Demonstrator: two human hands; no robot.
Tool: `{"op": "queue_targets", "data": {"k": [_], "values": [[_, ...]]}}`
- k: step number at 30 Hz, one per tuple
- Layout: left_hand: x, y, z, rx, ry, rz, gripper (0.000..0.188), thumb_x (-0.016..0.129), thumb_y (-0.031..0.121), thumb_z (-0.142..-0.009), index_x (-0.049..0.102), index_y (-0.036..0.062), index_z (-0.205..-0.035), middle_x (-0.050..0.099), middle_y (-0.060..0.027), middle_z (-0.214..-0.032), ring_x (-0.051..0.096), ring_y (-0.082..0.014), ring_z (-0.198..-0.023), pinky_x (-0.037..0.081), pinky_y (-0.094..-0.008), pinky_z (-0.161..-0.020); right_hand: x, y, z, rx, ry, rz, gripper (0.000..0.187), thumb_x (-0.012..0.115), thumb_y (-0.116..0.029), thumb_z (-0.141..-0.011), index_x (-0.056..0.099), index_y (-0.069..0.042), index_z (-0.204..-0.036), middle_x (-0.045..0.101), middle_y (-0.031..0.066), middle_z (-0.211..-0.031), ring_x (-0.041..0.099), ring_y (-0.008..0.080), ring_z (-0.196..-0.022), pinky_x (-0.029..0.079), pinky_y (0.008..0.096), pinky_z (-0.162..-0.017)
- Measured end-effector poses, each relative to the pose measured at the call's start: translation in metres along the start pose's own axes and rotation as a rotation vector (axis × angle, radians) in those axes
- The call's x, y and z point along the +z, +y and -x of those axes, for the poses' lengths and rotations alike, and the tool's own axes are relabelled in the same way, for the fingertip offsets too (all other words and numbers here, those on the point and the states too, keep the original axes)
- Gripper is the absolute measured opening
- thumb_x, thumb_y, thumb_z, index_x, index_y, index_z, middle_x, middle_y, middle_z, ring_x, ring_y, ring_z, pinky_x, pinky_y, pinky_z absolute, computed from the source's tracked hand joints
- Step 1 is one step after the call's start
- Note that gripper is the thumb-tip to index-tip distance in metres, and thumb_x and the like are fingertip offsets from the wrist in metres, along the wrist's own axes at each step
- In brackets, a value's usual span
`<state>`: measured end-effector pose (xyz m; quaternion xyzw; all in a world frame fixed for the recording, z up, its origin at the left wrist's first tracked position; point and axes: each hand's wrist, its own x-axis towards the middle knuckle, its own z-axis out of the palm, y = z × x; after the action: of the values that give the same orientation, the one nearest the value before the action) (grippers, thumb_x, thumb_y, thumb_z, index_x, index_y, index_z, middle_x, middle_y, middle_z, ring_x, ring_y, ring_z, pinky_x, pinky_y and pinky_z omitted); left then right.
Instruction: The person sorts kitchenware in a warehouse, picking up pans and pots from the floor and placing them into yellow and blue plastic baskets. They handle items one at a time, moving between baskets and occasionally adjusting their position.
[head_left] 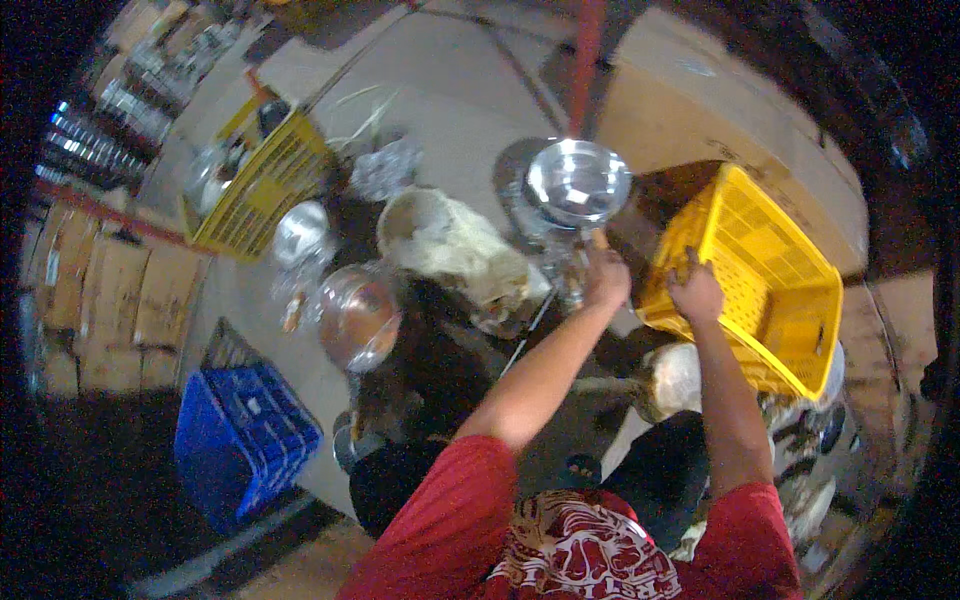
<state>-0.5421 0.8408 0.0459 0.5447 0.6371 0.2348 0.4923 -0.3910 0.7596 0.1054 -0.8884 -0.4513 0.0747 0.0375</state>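
Note:
My left hand is closed at the near side of a shiny round steel pan, around what looks like its short brown handle; blur softens the grip. The pan's inside faces up. Close by on the right, my right hand is closed over the left rim of a yellow plastic crate. That crate is tilted, with its bare slotted inside showing. Under my left forearm lies a bulky whitish sack, and clear plastic wrapping bunches beside my left hand.
A second yellow crate holding mixed items stands far left, with a blue crate nearer. Plastic-wrapped pans lie between them and me. Large cardboard boxes rise behind the right crate. A red post stands at the back.

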Motion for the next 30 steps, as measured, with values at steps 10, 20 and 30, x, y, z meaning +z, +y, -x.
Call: {"op": "queue_targets", "data": {"k": [10,20,30], "values": [[0.03,-0.067,-0.066,0.285,-0.114,-0.468,0.061,0.052,0.03,-0.095,0.034,-0.0047,-0.141,0.066,-0.0293,-0.115,0.061,-0.047,-0.113,0.043,-0.058,-0.1,0.003,-0.005,-0.001,-0.016,0.025,0.037,0.06,0.062,-0.04,-0.09,0.049,-0.016,-0.144,0.059,0.0313,-0.124,0.065,0.0471,-0.1,0.053,0.0553,-0.085],[-0.311,-0.026,-0.148,0.328,0.039,-0.283,0.053,0.058,0.047,-0.094,0.064,-0.0003,-0.118,0.066,-0.0272,-0.116,0.064,-0.0429,-0.109,0.05,-0.0494,-0.095,0.01,-0.004,-0.004,-0.037,0.069,0.069,0.055,0.061,-0.039,-0.091,0.051,-0.017,-0.141,0.062,0.0287,-0.115,0.064,0.0465,-0.097,0.053,0.0544,-0.081],[-0.581,-0.264,-0.185,-0.366,0.625,-0.847,0.082,0.061,0.064,-0.087,0.048,0.0036,-0.14,0.056,-0.02,-0.139,0.056,-0.0364,-0.127,0.046,-0.0484,-0.103,0.036,0.021,-0.02,-0.14,0.191,0.148,0.049,0.061,-0.033,-0.093,0.053,-0.014,-0.138,0.063,0.0287,-0.116,0.063,0.0477,-0.1,0.053,0.0547,-0.083]]}}
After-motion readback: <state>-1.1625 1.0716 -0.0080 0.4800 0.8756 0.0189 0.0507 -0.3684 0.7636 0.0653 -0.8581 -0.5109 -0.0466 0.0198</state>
